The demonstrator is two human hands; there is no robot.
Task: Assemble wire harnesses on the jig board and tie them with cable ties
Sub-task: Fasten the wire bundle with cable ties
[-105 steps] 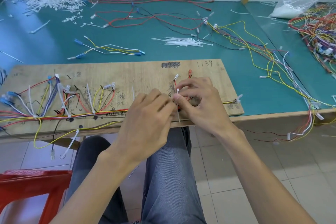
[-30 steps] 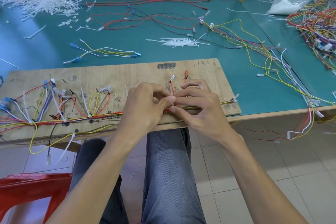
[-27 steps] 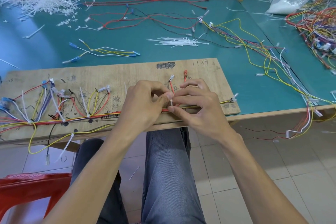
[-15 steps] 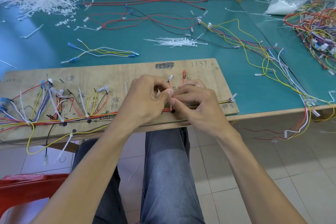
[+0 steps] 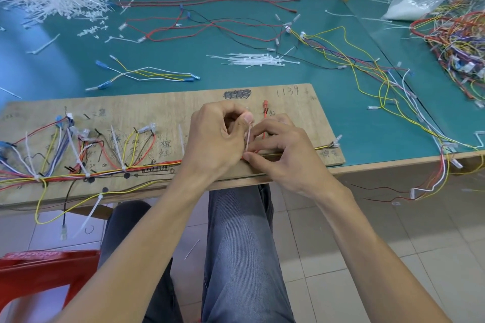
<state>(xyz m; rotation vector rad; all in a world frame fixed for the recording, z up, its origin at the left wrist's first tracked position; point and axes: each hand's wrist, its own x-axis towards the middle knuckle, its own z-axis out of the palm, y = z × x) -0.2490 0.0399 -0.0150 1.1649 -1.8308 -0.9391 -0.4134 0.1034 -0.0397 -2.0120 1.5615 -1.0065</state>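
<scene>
A wooden jig board (image 5: 162,107) lies along the near edge of the teal table. A wire harness (image 5: 110,172) of red, yellow and white wires runs along it, tied at several spots on the left. My left hand (image 5: 214,139) pinches the tail of a white cable tie (image 5: 248,139) between thumb and forefinger, holding it upright. My right hand (image 5: 282,151) pinches the wire bundle at the base of that tie, fingers curled over the wires. A red terminal wire (image 5: 265,110) sticks up behind my hands.
A pile of loose white cable ties (image 5: 257,60) lies behind the board. Cut tie scraps (image 5: 55,5) sit far left, loose wires (image 5: 210,26) mid-table, and a tangled wire heap (image 5: 459,34) far right. A red stool (image 5: 47,273) stands at lower left.
The left hand has drawn the cable tie's tail upward, away from the bundle. The right hand stays on the wires at the same spot.
</scene>
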